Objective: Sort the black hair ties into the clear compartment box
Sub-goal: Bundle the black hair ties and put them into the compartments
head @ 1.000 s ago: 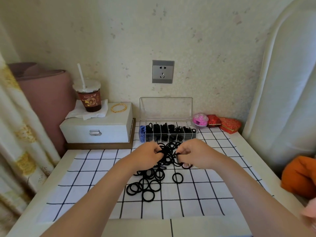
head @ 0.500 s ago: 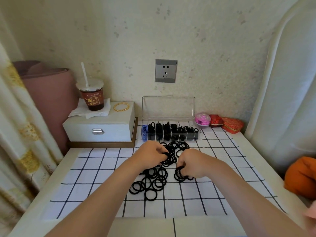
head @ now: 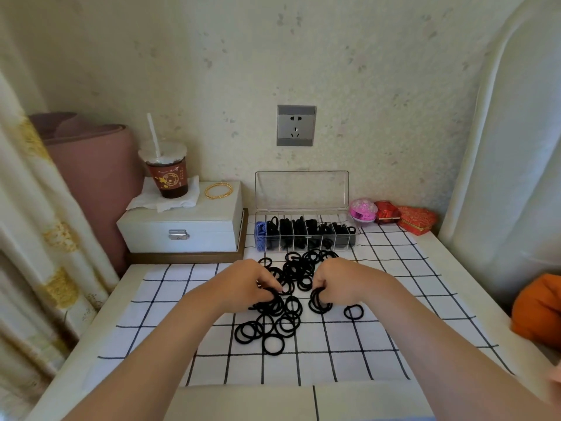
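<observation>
Soft even daylight, faint shadows, wide-angle bending at edges; slightly soft focus

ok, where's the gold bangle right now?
Head view, back left: the gold bangle lies on top of the white drawer box, right of the drink cup and left of the clear compartment box.

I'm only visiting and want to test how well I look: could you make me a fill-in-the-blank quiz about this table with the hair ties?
1. The clear compartment box has its lid ____.
2. The gold bangle lies on the ____ case.
3. A white ____ stands in the cup.
4. The loose hair ties lie in ____ of the box.

Missing words: open, white, straw, front.
</observation>
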Tool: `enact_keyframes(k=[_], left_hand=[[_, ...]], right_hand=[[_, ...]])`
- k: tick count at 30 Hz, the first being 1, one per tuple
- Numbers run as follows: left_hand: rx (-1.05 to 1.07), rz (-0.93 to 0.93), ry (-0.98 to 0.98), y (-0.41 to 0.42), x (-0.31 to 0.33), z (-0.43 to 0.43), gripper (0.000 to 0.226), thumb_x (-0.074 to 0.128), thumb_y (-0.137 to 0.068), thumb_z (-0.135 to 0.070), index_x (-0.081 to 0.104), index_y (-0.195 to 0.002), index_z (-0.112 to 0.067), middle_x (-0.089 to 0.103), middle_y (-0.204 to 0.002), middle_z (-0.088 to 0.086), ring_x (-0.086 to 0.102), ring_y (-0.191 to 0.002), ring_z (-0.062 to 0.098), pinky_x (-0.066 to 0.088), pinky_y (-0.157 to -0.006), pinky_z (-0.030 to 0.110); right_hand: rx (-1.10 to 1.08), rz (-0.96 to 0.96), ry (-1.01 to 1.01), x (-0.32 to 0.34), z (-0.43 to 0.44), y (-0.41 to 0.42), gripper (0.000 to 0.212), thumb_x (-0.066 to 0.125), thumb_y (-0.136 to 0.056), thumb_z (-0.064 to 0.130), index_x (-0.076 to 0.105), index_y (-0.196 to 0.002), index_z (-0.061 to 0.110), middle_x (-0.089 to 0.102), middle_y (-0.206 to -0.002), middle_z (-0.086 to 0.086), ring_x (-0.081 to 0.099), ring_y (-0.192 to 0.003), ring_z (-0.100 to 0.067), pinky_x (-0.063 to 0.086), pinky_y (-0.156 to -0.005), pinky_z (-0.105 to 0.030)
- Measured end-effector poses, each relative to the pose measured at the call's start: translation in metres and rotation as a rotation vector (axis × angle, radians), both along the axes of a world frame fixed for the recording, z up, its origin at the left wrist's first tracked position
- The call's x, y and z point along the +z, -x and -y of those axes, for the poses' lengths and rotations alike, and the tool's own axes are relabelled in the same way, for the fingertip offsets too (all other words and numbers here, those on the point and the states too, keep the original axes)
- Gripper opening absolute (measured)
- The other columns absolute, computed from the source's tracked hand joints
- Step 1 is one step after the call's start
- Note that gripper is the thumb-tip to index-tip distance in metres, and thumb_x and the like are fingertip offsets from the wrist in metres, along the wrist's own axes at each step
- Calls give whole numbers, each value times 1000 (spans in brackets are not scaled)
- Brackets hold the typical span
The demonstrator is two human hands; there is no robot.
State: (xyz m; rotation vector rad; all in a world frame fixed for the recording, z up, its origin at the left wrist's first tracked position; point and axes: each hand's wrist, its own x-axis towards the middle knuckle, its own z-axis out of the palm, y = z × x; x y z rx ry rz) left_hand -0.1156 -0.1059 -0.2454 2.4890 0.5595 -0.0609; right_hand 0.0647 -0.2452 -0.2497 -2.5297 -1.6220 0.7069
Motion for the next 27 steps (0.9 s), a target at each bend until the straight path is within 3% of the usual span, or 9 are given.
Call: enact_keyframes(k=[2,5,6,8,10,15,20,24,27], left_hand=[[-20,0,-43,0,-7,3,32,68,-92,-19,70,-121,-30,66,-118,-13,55,-94,-3,39,-88,10],[-74,-10,-121,-3,-15,6,33,65,-93,-17,69,-123,-28,63,-113,-12,57,-105,6,37,-89,13],[-89,-16,-131,-5,-16,7,31,64,-92,-15,71,-120,-28,63,-107,-13,59,-105,8,39,-89,15],[-109,-29,-150,-8,-16,7,27,65,-91,-13,75,-112,-26,69,-104,-12,62,-99,10,46,-90,22],[-108,-70,-198,-13,-13,7,25,65,-90,-13,76,-109,-24,69,-111,-6,64,-98,14,51,-93,30],[-67,-139,-312,-16,-9,10,23,58,-95,-20,68,-116,-25,62,-117,0,61,-103,22,52,-89,35],[81,62,-172,-8,-10,0,13,56,-96,-25,60,-108,-28,66,-103,-8,60,-94,14,50,-81,30],[187,155,25,-6,-4,-6,12,59,-95,-26,61,-106,-29,63,-93,-9,59,-82,9,49,-73,22],[219,183,155,-7,1,-3,10,63,-92,-26,65,-101,-28,69,-93,-4,61,-78,7,48,-66,18]], right_hand=[[-5,-12,-31,3,-2,3,16,57,-84,11,67,-90,0,51,-73,-5,46,-65,-18,41,-60,-31],[4,-55,-99,8,-6,5,11,61,-88,13,71,-84,11,57,-73,6,51,-66,-10,42,-61,-19],[6,-83,-129,10,-6,6,13,62,-89,12,72,-90,20,62,-81,11,56,-72,-6,42,-63,-14],[-32,-193,-162,13,-6,9,30,60,-91,8,71,-114,23,66,-102,10,65,-84,-10,51,-70,-16],[-68,-275,-178,17,-4,12,32,55,-94,5,72,-116,20,67,-102,7,67,-75,-13,57,-67,-21],[-87,-309,-169,20,-3,17,30,51,-94,4,72,-110,19,65,-89,7,60,-58,-7,52,-54,-17],[-64,-315,-113,10,-8,23,21,63,-88,7,69,-87,27,75,-87,-6,65,-62,-10,49,-50,-22],[-94,-236,-45,3,-12,28,22,67,-86,12,68,-105,23,72,-83,-9,65,-61,-13,48,-48,-20],[-68,-80,-34,0,-13,30,20,70,-83,16,71,-102,21,69,-87,0,65,-75,-15,50,-61,-22]])
